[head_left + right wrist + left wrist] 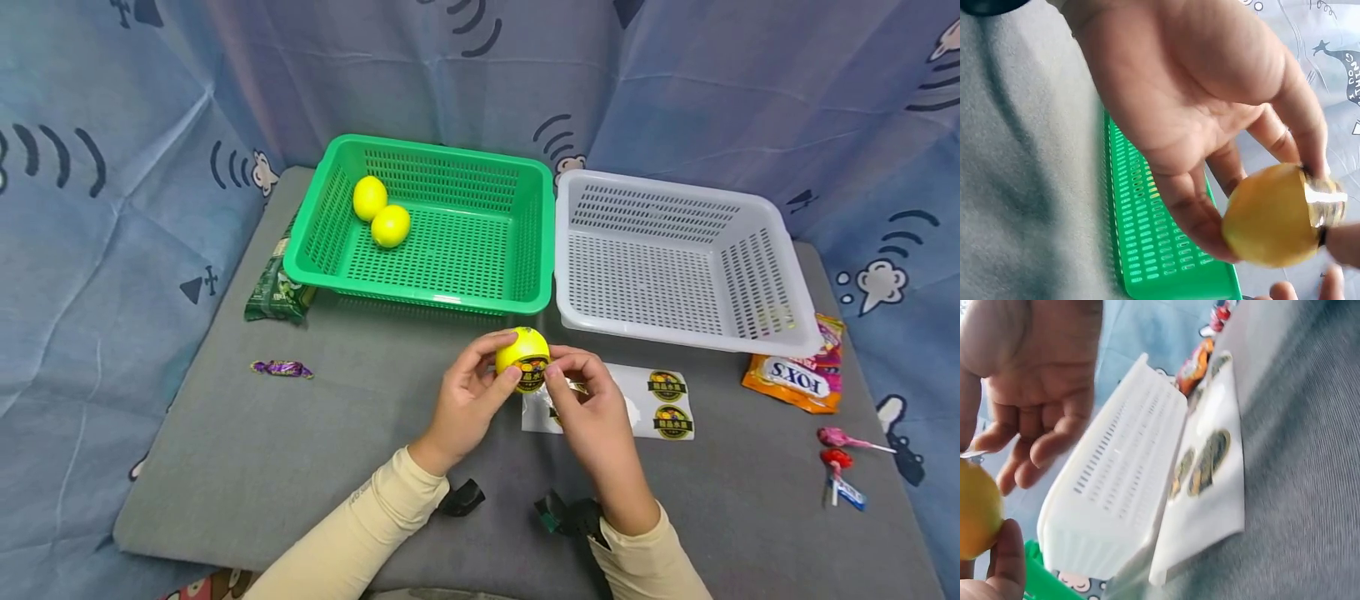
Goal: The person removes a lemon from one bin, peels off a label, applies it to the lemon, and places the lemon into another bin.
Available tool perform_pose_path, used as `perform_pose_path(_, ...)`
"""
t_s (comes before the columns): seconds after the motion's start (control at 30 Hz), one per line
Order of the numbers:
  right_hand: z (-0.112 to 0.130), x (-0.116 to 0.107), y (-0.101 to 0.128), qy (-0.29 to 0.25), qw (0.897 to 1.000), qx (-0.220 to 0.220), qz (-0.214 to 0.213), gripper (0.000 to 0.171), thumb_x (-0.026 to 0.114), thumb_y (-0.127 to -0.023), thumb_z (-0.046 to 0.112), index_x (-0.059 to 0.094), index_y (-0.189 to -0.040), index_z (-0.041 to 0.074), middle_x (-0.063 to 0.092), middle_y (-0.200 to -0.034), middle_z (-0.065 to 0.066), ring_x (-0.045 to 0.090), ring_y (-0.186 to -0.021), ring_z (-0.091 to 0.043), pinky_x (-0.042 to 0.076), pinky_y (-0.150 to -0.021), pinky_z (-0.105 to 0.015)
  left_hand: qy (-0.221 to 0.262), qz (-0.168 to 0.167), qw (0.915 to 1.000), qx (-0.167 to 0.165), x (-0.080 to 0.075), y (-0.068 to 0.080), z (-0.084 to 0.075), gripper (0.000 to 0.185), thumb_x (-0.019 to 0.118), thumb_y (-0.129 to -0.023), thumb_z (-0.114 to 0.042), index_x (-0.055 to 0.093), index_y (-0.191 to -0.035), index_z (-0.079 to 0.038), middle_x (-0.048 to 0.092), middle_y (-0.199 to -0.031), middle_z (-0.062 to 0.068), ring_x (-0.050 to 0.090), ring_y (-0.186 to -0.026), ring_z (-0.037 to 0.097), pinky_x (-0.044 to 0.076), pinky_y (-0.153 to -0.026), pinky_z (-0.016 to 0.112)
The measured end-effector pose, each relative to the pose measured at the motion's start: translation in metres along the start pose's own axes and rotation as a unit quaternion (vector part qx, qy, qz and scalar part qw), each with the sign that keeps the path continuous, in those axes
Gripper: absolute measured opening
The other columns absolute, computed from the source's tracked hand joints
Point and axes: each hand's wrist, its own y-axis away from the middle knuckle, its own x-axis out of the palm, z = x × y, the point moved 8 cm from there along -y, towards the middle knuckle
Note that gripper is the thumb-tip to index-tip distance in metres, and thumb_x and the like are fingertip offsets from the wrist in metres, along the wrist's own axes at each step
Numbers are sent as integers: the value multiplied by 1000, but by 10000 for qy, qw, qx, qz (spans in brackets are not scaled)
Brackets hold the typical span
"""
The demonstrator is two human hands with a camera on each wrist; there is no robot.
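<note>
In the head view my left hand (467, 398) grips a lemon (522, 344) between thumb and fingers, above the table near the green basket. A round black-and-gold sticker (531, 374) lies on the near side of the lemon. With bent thumb and forefinger my right hand (596, 410) pinches the sticker's right edge. The right wrist view shows the sticker (1325, 201) partly standing off the lemon (1269, 215). Below the right hand is a white sticker sheet (637, 385) with several such stickers; the hand hides part of it.
A green basket (420, 293) with two lemons (391, 226) stands at the back, beside a white basket (675, 332). A green packet (279, 287) and a purple candy (282, 368) lie left. An orange candy bag (795, 375) and lollipops (835, 458) lie right.
</note>
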Motion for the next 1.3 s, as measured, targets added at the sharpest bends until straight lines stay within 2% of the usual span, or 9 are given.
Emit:
perform_pose_path(0.13, -2, 4, 3, -366, 9992, 106, 133, 30, 70, -103, 5, 46, -121, -2, 58, -141, -14, 60, -111, -11, 51, -74, -21, 237, 110, 9993, -260, 2, 0, 0, 45, 59, -107, -11, 44, -140, 16, 58, -139, 5, 59, -124, 18, 51, -104, 30)
perform_pose_path(0.33, -4, 11, 5, -435, 9982, 141, 376, 38, 70, -103, 5, 45, -130, -3, 54, -142, -12, 57, -117, -15, 52, -82, -21, 676, 301, 9952, -639, 9, 2, 5, 72, 74, -102, -34, 34, -143, 9, 56, -138, 11, 59, -120, 19, 54, -98, 28)
perform_pose_path(0.5, -4, 14, 4, -439, 9981, 130, 406, 40, 71, -102, 7, 46, -131, -2, 53, -142, -12, 55, -118, -20, 53, -83, -22, 451, 119, 9963, -722, 8, 4, 8, 76, 73, -101, -40, 33, -144, 7, 54, -137, 21, 60, -118, 17, 54, -97, 27)
perform_pose_path(0.57, -3, 15, 3, -500, 9978, 141, 421, 40, 71, -102, 7, 46, -132, -2, 52, -142, -13, 55, -118, -21, 53, -84, -22, 457, 6, 9962, -744, 8, 4, 9, 74, 70, -102, -43, 35, -146, 6, 56, -136, 18, 60, -117, 16, 53, -97, 26)
perform_pose_path(0.63, -3, 17, 3, -571, 9972, 151, 450, 40, 70, -102, 6, 46, -133, -2, 52, -142, -13, 56, -117, -22, 53, -84, -23, 682, -87, 9941, -838, 9, 5, 10, 67, 68, -101, -46, 43, -146, -3, 56, -136, 12, 58, -118, 15, 51, -97, 26)
perform_pose_path(0.83, -4, 19, 3, -594, 9969, 156, 498, 40, 67, -103, 4, 45, -136, -2, 51, -141, -15, 55, -117, -23, 52, -84, -23, 1659, -196, 9772, -1308, 13, 5, 14, 33, 61, -104, -42, 60, -137, -39, 54, -139, 1, 53, -121, 18, 44, -99, 30)
perform_pose_path(1.07, -3, 17, 3, -589, 9970, 81, 498, 37, 61, -107, 7, 44, -139, -4, 50, -142, -16, 46, -126, -22, 46, -91, -28, 2303, -166, 9549, -1868, 11, 5, 17, 29, 61, -105, -31, 71, -131, -41, 58, -139, -1, 55, -122, 18, 46, -101, 34)
perform_pose_path(1.2, -1, 16, 5, -745, 9959, 7, 518, 34, 57, -110, 10, 45, -139, -4, 47, -142, -13, 43, -126, -22, 43, -91, -34, 2386, -139, 9473, -2131, 7, 6, 19, 28, 65, -104, -28, 74, -127, -41, 62, -135, -2, 58, -120, 18, 51, -100, 37)
perform_pose_path(1.3, 1, 16, 5, -827, 9950, -100, 558, 34, 56, -110, 10, 47, -139, -4, 47, -141, -12, 43, -125, -22, 43, -89, -35, 2417, -124, 9440, -2244, 4, 7, 19, 30, 74, -97, -34, 76, -125, -41, 63, -133, -3, 60, -118, 17, 55, -96, 37)
